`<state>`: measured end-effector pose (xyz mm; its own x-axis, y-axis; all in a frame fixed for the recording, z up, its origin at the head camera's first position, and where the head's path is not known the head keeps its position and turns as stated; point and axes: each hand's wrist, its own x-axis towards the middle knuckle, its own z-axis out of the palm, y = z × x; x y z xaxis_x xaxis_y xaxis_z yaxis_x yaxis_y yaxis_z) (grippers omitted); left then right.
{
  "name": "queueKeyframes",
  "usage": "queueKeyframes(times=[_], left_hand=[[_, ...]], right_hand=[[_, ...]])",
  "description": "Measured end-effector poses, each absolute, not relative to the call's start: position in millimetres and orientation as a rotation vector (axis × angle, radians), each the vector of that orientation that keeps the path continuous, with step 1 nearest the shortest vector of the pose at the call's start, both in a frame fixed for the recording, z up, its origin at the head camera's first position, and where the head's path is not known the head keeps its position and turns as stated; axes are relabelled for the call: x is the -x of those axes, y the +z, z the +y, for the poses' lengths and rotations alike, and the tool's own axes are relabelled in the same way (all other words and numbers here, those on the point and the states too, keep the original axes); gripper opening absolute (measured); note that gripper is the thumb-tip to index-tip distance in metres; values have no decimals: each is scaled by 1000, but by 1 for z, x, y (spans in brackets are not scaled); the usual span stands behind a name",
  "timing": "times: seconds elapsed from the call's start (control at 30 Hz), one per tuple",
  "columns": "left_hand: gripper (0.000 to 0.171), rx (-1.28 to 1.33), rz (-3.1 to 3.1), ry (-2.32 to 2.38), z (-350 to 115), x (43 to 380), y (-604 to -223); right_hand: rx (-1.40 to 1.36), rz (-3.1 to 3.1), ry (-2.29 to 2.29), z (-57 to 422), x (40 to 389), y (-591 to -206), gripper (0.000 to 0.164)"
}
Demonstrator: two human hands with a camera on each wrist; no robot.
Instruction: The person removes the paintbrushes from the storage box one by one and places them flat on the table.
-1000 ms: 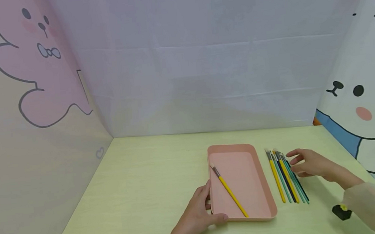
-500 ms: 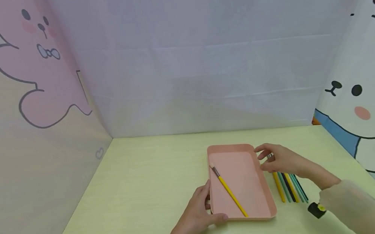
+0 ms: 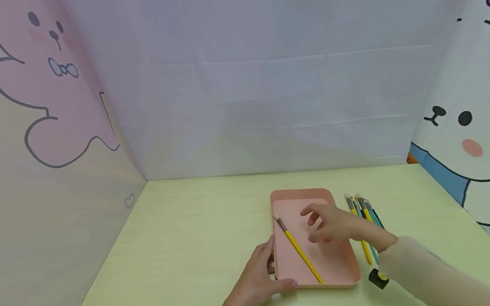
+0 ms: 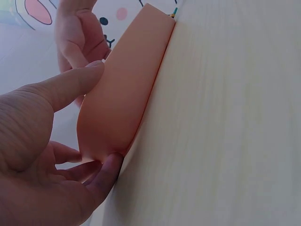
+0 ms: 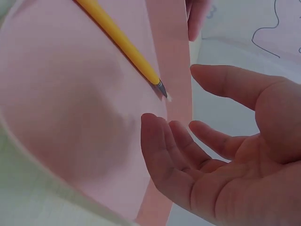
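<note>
A shallow pink tray (image 3: 333, 265) lies on the table. My left hand (image 3: 257, 277) grips its near left corner, the thumb at the front rim and the fingers against the left wall. A yellow-handled paintbrush (image 3: 301, 252) lies diagonally inside, bristles toward the far left. Above the tray's inside hovers my right hand (image 3: 333, 223), its fingers loosely bent and apart, with nothing between them. In the right wrist view the paintbrush (image 5: 124, 44) is apart from the fingertips. To the right of the tray lie several paintbrushes (image 3: 366, 251), partly hidden by the right forearm.
The pale table (image 3: 183, 242) meets a light cloth wall (image 3: 266, 96) at the back. Printed cartoon panels stand at the left and right. A small black object with a yellow spot (image 3: 378, 278) is beside the right sleeve.
My right hand has moved left from the loose paintbrushes, across the tray's right rim, to over the tray. The left hand, the tray and the brush inside have stayed put.
</note>
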<state>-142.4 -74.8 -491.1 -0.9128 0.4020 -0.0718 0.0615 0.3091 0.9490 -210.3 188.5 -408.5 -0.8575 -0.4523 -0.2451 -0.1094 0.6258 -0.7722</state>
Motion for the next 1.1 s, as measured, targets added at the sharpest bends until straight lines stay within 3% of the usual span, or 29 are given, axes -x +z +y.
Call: queueKeyframes(times=[0.8, 1.1], left_hand=[[116, -430, 2274, 1640, -75, 141, -491], [115, -440, 2267, 1637, -76, 143, -490]], right_hand=[[414, 2516, -918, 144, 225, -438, 63], [364, 2587, -847, 130, 227, -439, 56]])
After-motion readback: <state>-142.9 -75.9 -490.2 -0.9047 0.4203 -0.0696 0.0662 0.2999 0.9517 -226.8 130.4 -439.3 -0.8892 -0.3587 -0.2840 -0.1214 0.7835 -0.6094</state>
